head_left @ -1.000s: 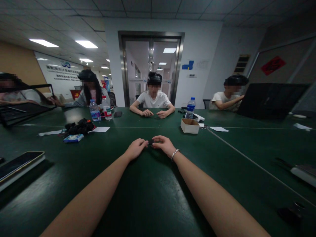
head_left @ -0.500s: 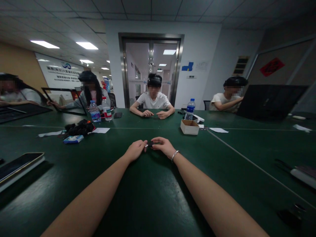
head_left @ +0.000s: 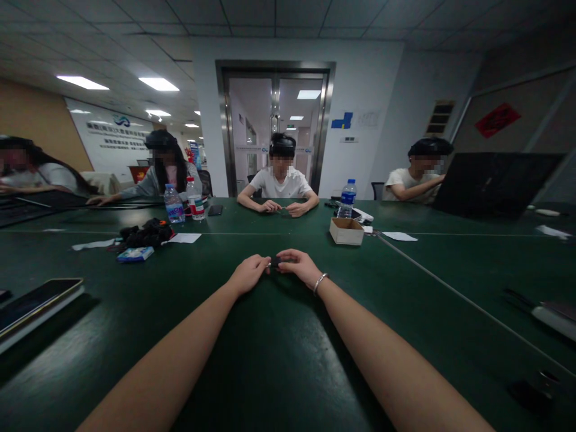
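Both my arms stretch forward over a dark green table (head_left: 270, 360). My left hand (head_left: 249, 273) and my right hand (head_left: 299, 265) meet at the middle, fingers curled and pinched from both sides on a small black object (head_left: 274, 261) held just above the tabletop. It is too small to name. A silver bracelet (head_left: 319, 281) circles my right wrist.
A small cardboard box (head_left: 346, 231) and a water bottle (head_left: 347, 198) stand beyond my hands. Two bottles (head_left: 173, 203), a black heap (head_left: 144, 233) and papers lie at left. A phone (head_left: 33, 297) rests near left. Several people sit around the table; an open laptop (head_left: 490, 183) stands at right.
My hands stay pinched on the small black object with only slight finger shifts. At far left, a person's dark framed panel has been lowered flat towards the table.
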### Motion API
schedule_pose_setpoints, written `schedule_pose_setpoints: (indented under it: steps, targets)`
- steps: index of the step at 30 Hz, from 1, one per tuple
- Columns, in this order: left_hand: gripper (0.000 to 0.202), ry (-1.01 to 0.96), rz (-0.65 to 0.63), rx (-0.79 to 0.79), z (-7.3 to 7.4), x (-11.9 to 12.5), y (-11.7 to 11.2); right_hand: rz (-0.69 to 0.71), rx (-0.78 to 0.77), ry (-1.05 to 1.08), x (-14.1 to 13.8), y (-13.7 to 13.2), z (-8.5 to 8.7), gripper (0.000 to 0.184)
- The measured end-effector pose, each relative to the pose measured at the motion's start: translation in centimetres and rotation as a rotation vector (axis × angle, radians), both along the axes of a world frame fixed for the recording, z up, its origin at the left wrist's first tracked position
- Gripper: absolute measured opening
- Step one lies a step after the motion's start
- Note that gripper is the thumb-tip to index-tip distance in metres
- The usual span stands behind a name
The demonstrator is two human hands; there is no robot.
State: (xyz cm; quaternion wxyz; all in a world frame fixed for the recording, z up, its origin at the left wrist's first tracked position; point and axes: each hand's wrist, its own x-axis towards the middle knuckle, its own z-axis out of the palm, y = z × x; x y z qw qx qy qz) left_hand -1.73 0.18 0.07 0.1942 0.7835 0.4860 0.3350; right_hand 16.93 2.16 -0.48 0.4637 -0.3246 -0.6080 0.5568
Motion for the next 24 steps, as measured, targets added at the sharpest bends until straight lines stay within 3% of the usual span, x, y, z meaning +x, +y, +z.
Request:
schedule_pose_setpoints:
  steps: [3, 12, 24]
  targets:
    - [0.034, -0.06, -0.001, -0.034, 0.08, 0.01, -0.08, -0.003, -0.003, 0.012, 0.0, -0.05, 0.07, 0.036]
    - [0.034, -0.067, 0.005, -0.089, 0.54, 0.0, -0.53, -0.015, -0.019, 0.024, -0.04, -0.13, 0.1, 0.036]
    - [0.036, -0.04, -0.001, -0.04, 0.22, -0.07, -0.3, -0.016, -0.019, 0.022, 0.0, -0.24, 0.17, 0.037]
